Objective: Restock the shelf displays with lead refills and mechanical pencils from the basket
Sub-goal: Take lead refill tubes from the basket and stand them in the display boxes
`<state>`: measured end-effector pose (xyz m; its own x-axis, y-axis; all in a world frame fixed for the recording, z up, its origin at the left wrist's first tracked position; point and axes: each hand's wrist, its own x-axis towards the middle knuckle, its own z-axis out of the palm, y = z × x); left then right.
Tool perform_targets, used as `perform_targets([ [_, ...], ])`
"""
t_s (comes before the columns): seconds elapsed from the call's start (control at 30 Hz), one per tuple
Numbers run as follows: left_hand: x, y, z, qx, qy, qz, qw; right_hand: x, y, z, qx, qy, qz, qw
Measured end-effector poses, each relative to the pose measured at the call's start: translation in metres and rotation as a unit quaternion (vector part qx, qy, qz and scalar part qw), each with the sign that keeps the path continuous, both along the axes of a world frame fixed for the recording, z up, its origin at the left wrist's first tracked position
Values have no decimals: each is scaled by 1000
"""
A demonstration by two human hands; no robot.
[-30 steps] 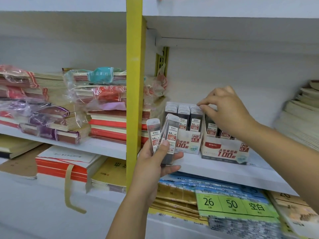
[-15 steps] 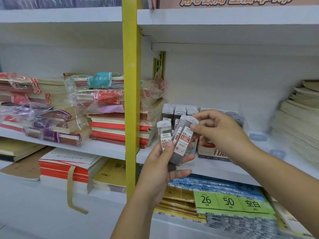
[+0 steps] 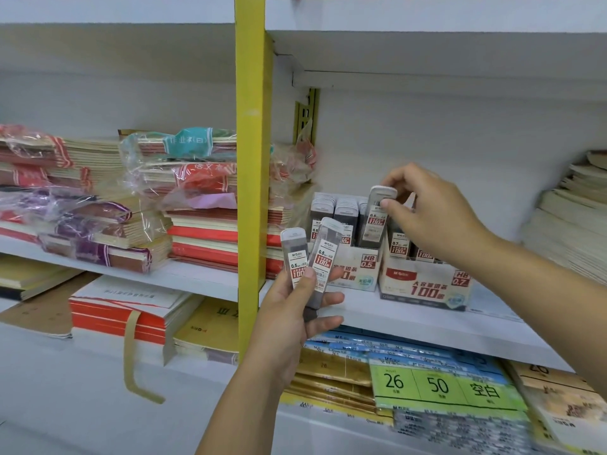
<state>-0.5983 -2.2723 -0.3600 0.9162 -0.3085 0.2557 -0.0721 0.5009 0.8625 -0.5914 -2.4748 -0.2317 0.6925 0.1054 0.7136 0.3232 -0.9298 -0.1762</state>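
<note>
Pinching the white cap of a slim grey translucent lead refill case (image 3: 374,221) between thumb and fingertips, the right hand (image 3: 437,211) holds it upright over the right end of the white cardboard display box marked HB 0.5 (image 3: 358,270), with the case's lower end at about the box's rim. The left hand (image 3: 292,320) grips two more grey refill cases (image 3: 310,261), fanned apart, thumb across their labels. It is nearer than the shelf's front edge and just right of the yellow metal upright (image 3: 251,159).

That makes three cases in hand: one right, two left. Two display boxes stand side by side on the white shelf board (image 3: 427,323), the second white cardboard box marked HB 0.7 (image 3: 423,287) just right of the first. Both hold rows of upright cases, too tightly packed to count.

Bare board runs in front of the boxes to the shelf edge and rightward to a cream paper stack (image 3: 571,224). Open air sits above the boxes up to the next shelf. Left of the upright lie plastic-wrapped notebook bundles (image 3: 184,178)
</note>
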Motion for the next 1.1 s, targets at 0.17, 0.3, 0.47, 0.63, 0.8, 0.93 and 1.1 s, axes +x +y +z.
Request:
perform_targets([
  [0.17,-1,1,2,3,4,-3,1000,12,1,-6,-46,26,-37,998],
  [0.3,-1,1,2,10,0,-7,1000,15,1,-11,-120,-15,-92,988],
  [0.47,-4,2,4,19,-17,-20,999,3,2,-15,-123,-27,-98,987],
  [0.63,-8,-2,6,26,-32,-46,998,-31,20,-29,143,73,110,981],
  [0.8,-11,-8,6,30,-17,-46,998,-37,30,-31,325,145,169,919],
  [0.93,-6,-6,7,59,-27,11,998,-33,10,0,217,-3,137,966],
  [1.1,-5,-3,6,109,-44,56,992,-18,3,10,7,-39,67,997],
])
